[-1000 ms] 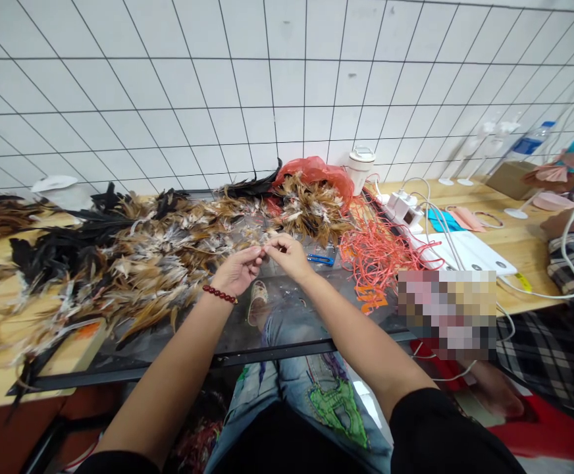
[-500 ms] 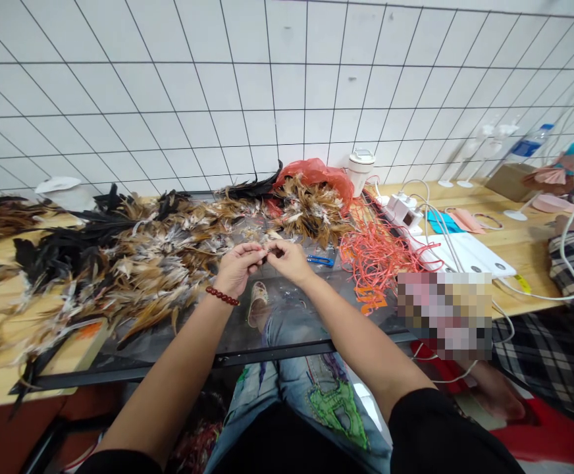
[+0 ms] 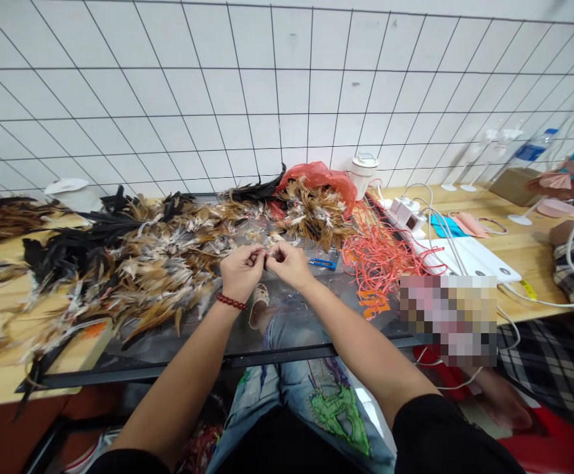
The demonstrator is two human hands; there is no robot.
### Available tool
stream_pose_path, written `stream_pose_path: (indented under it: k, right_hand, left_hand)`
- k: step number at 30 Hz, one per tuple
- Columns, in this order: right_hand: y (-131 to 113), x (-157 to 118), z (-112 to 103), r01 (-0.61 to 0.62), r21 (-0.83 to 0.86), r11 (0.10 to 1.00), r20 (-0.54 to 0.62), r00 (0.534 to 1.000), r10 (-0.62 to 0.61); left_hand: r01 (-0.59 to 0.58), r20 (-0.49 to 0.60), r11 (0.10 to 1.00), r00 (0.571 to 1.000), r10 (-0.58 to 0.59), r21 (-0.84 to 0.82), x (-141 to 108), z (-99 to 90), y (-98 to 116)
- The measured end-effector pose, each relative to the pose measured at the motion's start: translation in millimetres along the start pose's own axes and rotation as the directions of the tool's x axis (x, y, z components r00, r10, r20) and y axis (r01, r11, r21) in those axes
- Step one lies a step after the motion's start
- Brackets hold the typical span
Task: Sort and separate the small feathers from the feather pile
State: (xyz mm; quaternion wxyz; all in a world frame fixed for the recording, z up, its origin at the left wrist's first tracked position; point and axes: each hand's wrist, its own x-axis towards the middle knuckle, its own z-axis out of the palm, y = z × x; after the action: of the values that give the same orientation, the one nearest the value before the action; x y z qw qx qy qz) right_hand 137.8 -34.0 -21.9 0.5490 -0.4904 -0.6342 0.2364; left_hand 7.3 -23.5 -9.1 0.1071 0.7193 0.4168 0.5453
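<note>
My left hand (image 3: 241, 271), with a dark red bead bracelet (image 3: 231, 301) on its wrist, meets my right hand (image 3: 287, 264) above a dark glass panel (image 3: 168, 352). Fingers of both hands are pinched together, tip to tip. Whatever they grip is too small to make out. Left of my hands spreads a big pile of brown and white feathers (image 3: 153, 263) with black feathers (image 3: 52, 253) among them. Close to my right hand a blue cutter (image 3: 322, 263) lies on the panel. Beyond it are a tangle of red cords (image 3: 376, 247) and more brown feathers (image 3: 314, 214).
A red plastic bag (image 3: 316, 174) and a white lidded cup (image 3: 363, 174) stand by the tiled wall. White plugs (image 3: 406, 214), cables and a white flat board (image 3: 469, 257) occupy the right side. A person in plaid (image 3: 538, 349) sits at the right.
Both hands stay together at the same place, but the left fingers have curled in more and that hand has turned. The view has shifted slightly.
</note>
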Motion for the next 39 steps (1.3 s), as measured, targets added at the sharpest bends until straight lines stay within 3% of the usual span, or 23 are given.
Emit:
stream_pose_path:
  k: [4,10,13,16,20,26,29,35,39]
  right_hand:
    - [-5,-3,4,0.075,0.004,0.997,0.013,0.997,-0.075]
    - [-12,-4,3,0.211,0.129,0.969,0.050,0.974,-0.219]
    - [-9,-1,4,0.076,0.267,0.961,0.038,0.995,-0.089]
    - [-6,2,8,-0.110,0.464,0.879,0.034,0.994,0.106]
    - [-5,4,10,-0.175,0.624,0.762,0.063,0.983,0.174]
    - [4,6,11,-0.159,0.469,0.869,0.028,0.986,0.165]
    - [12,8,13,-0.174,0.383,0.907,-0.025,0.980,0.199]
    - [17,13,8,-0.194,0.331,0.923,-0.165,0.951,0.260]
    - [14,12,5,-0.196,0.231,0.953,-0.073,0.973,0.217]
  left_hand:
    - [-0.060,-0.037,0.998,0.997,0.061,0.025,1,-2.3,-4]
    - [0.167,-0.086,0.966,0.979,-0.187,-0.198,0,2.5,-14]
    - [0.186,-0.085,0.947,0.973,-0.215,-0.262,-2,4.2,-15]
    - [0.175,-0.066,0.949,0.978,-0.199,-0.262,-2,5.1,-10]
    - [0.165,-0.047,0.956,0.982,-0.181,-0.242,-2,6.4,-5]
    - [0.160,0.005,0.968,0.987,-0.162,-0.191,-4,6.2,-7]
    - [0.239,0.043,0.947,0.971,-0.236,-0.214,-3,5.3,-9]
    - [0.472,0.111,0.811,0.879,-0.464,-0.345,4,3.1,-7]
    - [0.572,0.261,0.559,0.800,-0.540,-0.600,11,-1.9,-3]
